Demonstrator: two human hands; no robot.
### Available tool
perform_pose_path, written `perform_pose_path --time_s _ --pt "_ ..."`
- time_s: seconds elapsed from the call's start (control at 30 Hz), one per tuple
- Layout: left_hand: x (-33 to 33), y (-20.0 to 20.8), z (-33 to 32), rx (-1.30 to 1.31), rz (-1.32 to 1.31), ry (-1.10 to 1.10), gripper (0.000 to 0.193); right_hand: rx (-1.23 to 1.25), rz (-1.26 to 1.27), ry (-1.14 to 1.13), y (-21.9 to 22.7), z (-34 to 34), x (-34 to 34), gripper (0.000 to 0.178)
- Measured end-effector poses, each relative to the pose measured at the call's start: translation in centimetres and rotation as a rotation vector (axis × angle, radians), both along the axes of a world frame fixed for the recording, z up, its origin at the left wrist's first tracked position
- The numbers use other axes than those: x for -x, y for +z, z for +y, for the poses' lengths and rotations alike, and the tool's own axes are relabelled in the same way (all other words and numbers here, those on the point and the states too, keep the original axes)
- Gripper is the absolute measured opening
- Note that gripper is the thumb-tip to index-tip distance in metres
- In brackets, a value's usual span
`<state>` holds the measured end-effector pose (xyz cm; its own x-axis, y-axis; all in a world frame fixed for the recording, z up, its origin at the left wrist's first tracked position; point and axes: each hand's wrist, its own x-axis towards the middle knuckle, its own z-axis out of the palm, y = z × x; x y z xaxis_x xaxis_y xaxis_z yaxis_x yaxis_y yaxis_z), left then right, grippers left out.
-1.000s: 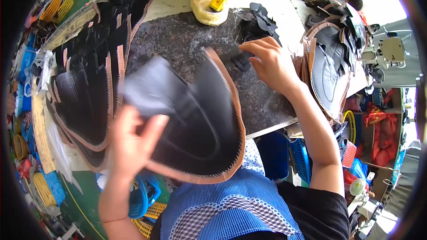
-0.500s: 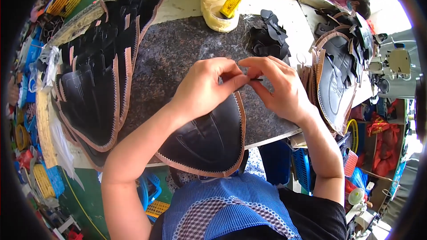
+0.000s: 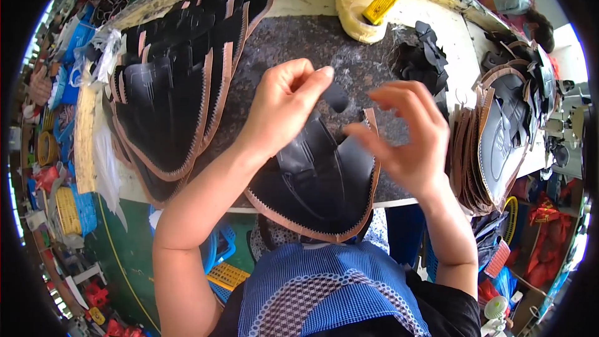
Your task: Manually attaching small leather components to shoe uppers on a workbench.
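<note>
In front of me lies a black leather shoe upper (image 3: 315, 196) with a zigzag-cut brown edge, its toe end curving toward my apron. Above it my left hand (image 3: 282, 103) is closed in a pinch on a small dark leather piece (image 3: 337, 98), which sticks out past the fingertips. Over the upper's right edge, my right hand (image 3: 409, 128) is open, thumb and fingers apart and somewhat blurred, with nothing seen between them. On the left, more black uppers (image 3: 159, 128) overlap in a row.
A dark stone slab (image 3: 281, 43) covers the table's middle. Beyond it stand a cream-coloured holder (image 3: 363, 28) with a yellow pointed tool (image 3: 385, 1) and a pile of black leather scraps (image 3: 424, 59). Stacked uppers (image 3: 499, 131) fill the right side. Another person (image 3: 508, 0) is at the far right.
My hands have come apart: the right has moved away and spread its fingers, while the left keeps the dark piece, now more visible. The view has shifted, so the table appears farther right.
</note>
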<state>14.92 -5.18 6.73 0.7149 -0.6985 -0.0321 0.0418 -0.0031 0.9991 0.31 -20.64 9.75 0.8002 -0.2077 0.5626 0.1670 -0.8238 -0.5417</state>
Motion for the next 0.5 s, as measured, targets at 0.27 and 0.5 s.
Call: perform_pose_path --time_s 0.27,0.5 --pt "2.0 2.4 5.7 -0.055 -0.199 0.004 0.018 -0.303 0.308 0.065 0.7 1.1 -1.2 0.008" --pt "4.3 -5.0 10.9 -0.289 -1.083 -0.107 0.029 -1.096 0.689 0.106 -3.2 2.4 -0.3 0.022"
